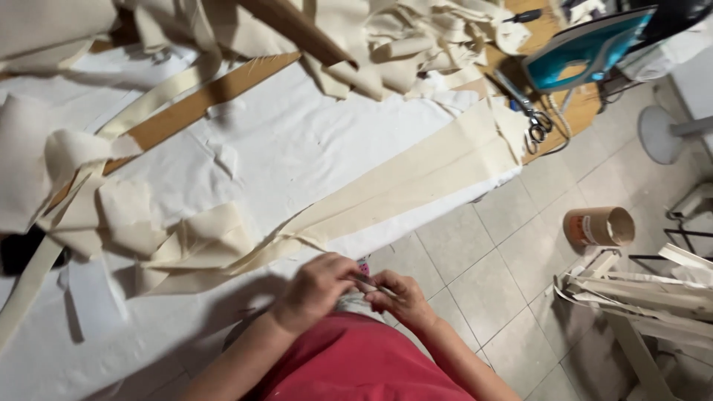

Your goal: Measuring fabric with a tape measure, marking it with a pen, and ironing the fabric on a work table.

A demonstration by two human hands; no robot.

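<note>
A brown cardboard tube (598, 226) lay on its side on the tiled floor (490, 260), well apart from the table, its open end turned to the right and a pale label wrapped round its left part; that was the only labelled thing I could make out. On the far wooden end of the table an iron (587, 48) with a teal body sat tilted, and scissors (536, 125) lay just below it near the table's edge.

The long cream fabric strip (401, 186) lay flat on the white-covered table (297, 141); its long axis ran slantwise, from the wide end near the scissors at upper right down toward the person at lower left, where it narrowed and bunched into loose folds (193, 245). A heap of cream offcuts (386, 44) covered the far side, and a wooden ruler-like board (200, 100) slanted across the cloth.

Both forearms came in from the bottom, over a red shirt (364, 367), and met just off the near table edge. The left hand (318, 288) was curled, knuckles up, fingers pressed together; the right hand (401, 297) faced it, fingertips touching the left's; between them they pinched a small thin grey object (365, 281), too small for me to tell what it was.
</note>
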